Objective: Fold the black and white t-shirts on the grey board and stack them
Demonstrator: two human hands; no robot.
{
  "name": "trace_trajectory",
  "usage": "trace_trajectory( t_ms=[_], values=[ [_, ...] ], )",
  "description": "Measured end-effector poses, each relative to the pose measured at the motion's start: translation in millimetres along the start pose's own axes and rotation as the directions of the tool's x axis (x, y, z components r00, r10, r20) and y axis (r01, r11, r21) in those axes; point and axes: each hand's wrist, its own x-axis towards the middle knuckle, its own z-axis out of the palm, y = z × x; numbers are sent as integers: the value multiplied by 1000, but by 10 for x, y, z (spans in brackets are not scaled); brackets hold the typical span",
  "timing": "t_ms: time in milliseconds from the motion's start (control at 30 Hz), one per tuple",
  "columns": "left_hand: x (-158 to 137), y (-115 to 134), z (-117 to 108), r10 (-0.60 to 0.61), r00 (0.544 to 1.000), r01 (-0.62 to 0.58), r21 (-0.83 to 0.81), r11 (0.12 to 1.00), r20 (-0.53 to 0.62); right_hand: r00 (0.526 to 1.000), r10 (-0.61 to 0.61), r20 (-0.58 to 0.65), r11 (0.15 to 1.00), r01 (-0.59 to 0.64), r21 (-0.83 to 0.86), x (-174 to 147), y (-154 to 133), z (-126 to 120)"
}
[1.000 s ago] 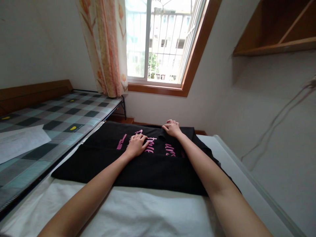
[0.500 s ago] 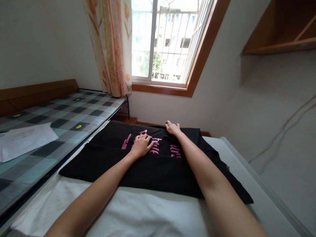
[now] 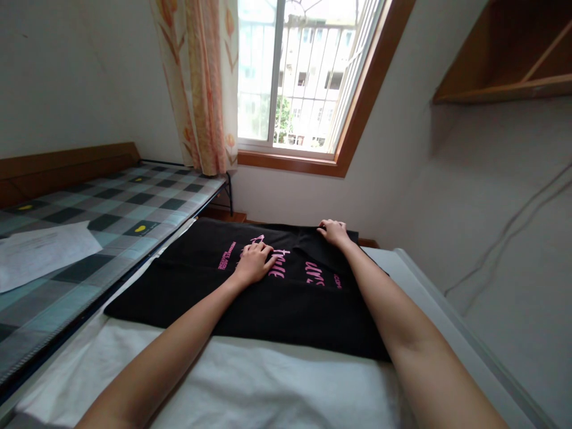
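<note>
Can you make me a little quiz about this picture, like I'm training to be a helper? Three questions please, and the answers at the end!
1. True or false: the left hand is resting on the black cloth.
2. Pick one. What colour is the lettering on the cloth?
A) green
B) pink
C) white
3. Fill in the gap: the paper lies on the ______-patterned mattress.

Key:
1. True: it lies on the printed part.
2. B, pink.
3. Checked: the mattress has squares in dark and light shades.
</note>
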Motion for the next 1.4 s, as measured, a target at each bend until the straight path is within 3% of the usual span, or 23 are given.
trace_trajectory(
  t_ms=[100,233,400,533,633,700,800,900,1000,1067,1167,1267,1333,1400],
  values=[
    [3,-6,-2,-6,1000,6,-4,1000,7,976,-129,-173,991,120,-63,-196,-34,-129],
    [12,-20,10,-12,1000,12,-16,1000,18,885,-333,-325,940,286,-185,-686,-94,-307],
    [14,-33,18,-64,998,64,-57,996,-10,828,-520,-209,838,449,-310,-1279,-100,-355],
    [9,-52,19,-100,995,97,-126,987,-21,873,-479,-87,835,423,-352,-1436,125,-347],
    [42,-112,62,-170,985,155,-254,955,-39,901,-427,-74,859,378,-345,-1491,331,-366],
    [93,-180,102,-258,964,212,-407,888,-61,894,-436,-101,862,383,-331,-1555,419,-386],
    [190,-301,118,-439,897,293,-665,687,-59,875,-447,-186,869,375,-323,-1685,466,-415],
    [259,-422,40,-604,796,349,-842,411,36,874,-394,-285,897,298,-327,-1816,466,-417],
    [287,-537,-86,-683,706,337,-937,95,186,890,-348,-294,914,253,-316,-1929,454,-367],
    [310,-608,-156,-714,658,309,-950,-34,240,903,-324,-282,926,241,-292,-1994,433,-315],
    [390,-713,-222,-780,585,301,-953,-45,222,925,-179,-336,973,118,-197,-2063,402,-254],
    [524,-819,-269,-818,534,325,-945,-37,216,922,121,-368,993,-111,47,-2072,435,-230],
    [622,-884,-304,-830,503,350,-935,-58,240,902,302,-307,937,-222,271,-2050,510,-217],
    [711,-942,-340,-836,474,380,-921,-91,278,895,387,-223,844,-247,475,-2022,601,-193]
  ],
)
